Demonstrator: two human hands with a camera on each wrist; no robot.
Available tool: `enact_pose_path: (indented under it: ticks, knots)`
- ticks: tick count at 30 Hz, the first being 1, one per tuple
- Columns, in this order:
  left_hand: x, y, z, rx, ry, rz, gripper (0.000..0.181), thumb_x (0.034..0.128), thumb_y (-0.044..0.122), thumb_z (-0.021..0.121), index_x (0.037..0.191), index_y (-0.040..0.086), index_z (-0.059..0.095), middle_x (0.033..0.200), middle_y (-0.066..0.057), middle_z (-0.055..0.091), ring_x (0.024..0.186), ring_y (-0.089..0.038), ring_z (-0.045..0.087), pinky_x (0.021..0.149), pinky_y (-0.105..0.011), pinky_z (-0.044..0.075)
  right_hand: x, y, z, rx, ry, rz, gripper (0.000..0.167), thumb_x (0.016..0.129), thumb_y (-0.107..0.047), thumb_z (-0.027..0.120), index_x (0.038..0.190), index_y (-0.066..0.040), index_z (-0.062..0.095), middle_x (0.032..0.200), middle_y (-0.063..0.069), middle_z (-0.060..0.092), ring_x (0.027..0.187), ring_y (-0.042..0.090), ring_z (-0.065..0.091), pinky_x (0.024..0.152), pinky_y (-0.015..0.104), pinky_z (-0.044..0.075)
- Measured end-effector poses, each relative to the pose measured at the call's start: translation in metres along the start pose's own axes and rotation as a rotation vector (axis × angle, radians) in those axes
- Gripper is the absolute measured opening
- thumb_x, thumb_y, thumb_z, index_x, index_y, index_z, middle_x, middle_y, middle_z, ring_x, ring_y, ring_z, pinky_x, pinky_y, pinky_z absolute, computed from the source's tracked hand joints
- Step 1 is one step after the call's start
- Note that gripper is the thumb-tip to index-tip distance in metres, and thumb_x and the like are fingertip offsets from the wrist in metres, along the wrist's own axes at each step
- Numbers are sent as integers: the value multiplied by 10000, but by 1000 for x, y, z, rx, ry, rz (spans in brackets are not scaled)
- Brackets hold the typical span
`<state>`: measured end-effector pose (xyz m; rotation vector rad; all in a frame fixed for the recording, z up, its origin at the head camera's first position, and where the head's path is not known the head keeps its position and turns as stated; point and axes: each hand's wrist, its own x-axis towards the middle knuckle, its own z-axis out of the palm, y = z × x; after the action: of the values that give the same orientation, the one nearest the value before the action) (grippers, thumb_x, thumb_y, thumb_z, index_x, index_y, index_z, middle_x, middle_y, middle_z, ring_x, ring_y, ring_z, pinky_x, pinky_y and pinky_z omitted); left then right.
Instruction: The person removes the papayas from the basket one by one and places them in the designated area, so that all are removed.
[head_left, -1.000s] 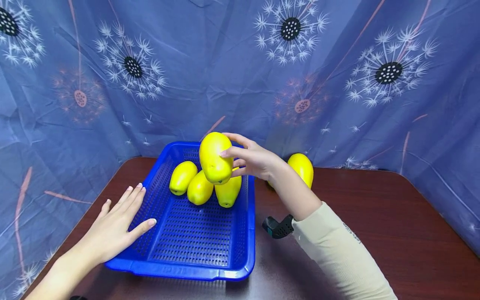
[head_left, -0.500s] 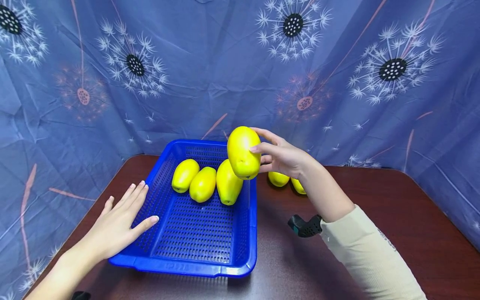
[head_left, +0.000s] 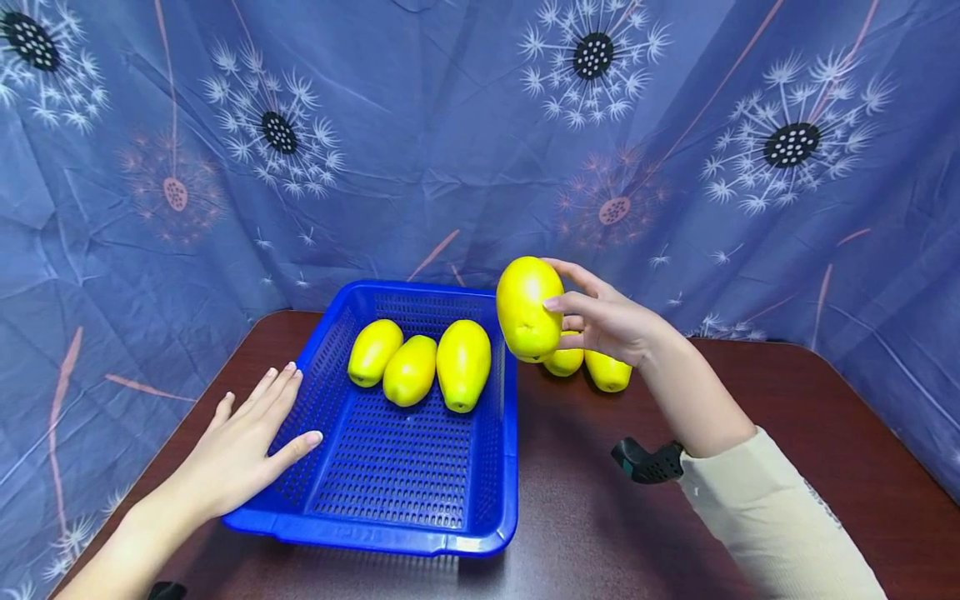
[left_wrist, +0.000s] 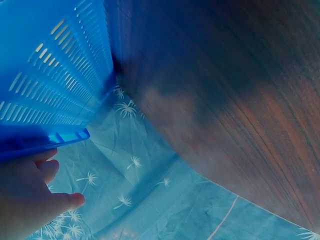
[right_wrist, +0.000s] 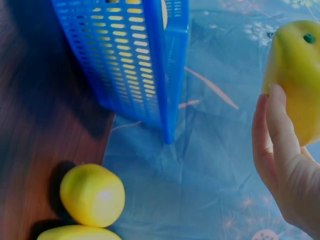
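In the head view my right hand (head_left: 618,321) holds a smooth yellow papaya (head_left: 528,308) between thumb and fingers, raised just beyond the right rim of a blue plastic basket (head_left: 516,467). The right wrist view shows a green stem spot on this papaya (right_wrist: 300,80). My left hand (head_left: 240,450) lies with straight, spread fingers along the basket's left rim. Inside the basket, three more papayas sit side by side toward the back: a left papaya (head_left: 375,353), a middle papaya (head_left: 410,371) and a right papaya (head_left: 463,367).
Behind my right hand, two papayas lie on the dark wooden table (head_left: 570,517): a nearer-basket papaya (head_left: 564,361) and a right-hand papaya (head_left: 608,372), both partly hidden. A blue dandelion-print curtain (head_left: 442,150) hangs behind and beside the table.
My right hand has moved right with the papaya, from above the basket to beyond its right rim. The right papaya in the basket is now uncovered. My left hand stays on the rim.
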<state>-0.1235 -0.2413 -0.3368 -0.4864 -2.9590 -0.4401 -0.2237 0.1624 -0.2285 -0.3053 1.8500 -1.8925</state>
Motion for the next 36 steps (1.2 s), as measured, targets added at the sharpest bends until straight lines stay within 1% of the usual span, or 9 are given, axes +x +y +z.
enact_pose_path:
  ticks: [5,9,16,20,24,26,33,36]
  knots:
    - [0,0,0,-3,5,0,800,926,511,470,1476,6,184,1531,-180,160,1413,-331,64,1041,-641,-39,-7,4,-8,-13,24,6,671,893,-111,524,1469,-255,211,1309,139,370,897,228,631,808,387,516]
    - [0,0,1,-2,3,0,801,927,513,466,1478,7,177,1533,-179,153,1414,-328,57,1041,-640,-43,-13,6,-15,-12,32,2,685,896,-111,529,1472,-241,180,1293,147,380,924,233,630,798,389,515]
    - [0,1,1,-9,6,0,795,931,508,464,1476,4,181,1532,-176,158,1414,-327,61,1044,-638,-36,-25,9,-32,32,37,3,665,911,-109,543,1452,-215,172,1276,138,380,983,240,617,825,428,510]
    - [-1,0,0,-11,9,-2,795,929,510,466,1476,6,186,1531,-176,164,1415,-320,63,1049,-630,-39,-30,12,-41,55,48,-5,643,916,-102,547,1434,-206,180,1233,122,433,979,241,626,822,440,513]
    - [0,0,0,-6,8,-3,797,926,513,469,1475,8,190,1533,-172,161,1415,-319,66,1049,-630,-40,-35,16,-51,88,51,-16,627,928,-93,537,1427,-193,170,1156,87,545,967,236,647,813,437,516]
    - [0,0,0,-8,6,-4,797,926,514,469,1475,8,191,1533,-172,161,1415,-322,70,1049,-630,-37,-38,17,-56,100,54,-20,625,932,-94,532,1425,-189,160,1129,73,575,964,234,652,810,437,517]
    - [-1,1,0,-34,6,-11,790,929,499,474,1476,8,187,1533,-174,157,1416,-316,58,1051,-629,-23,-49,22,-70,115,76,-19,600,938,-97,523,1414,-210,175,1112,59,595,957,241,653,811,447,516]
    - [-1,2,-1,-34,6,-11,789,930,497,474,1476,7,184,1534,-175,152,1417,-316,54,1050,-629,-23,-54,25,-77,126,70,-31,575,941,-84,509,1404,-219,195,1128,62,583,966,244,648,808,442,518]
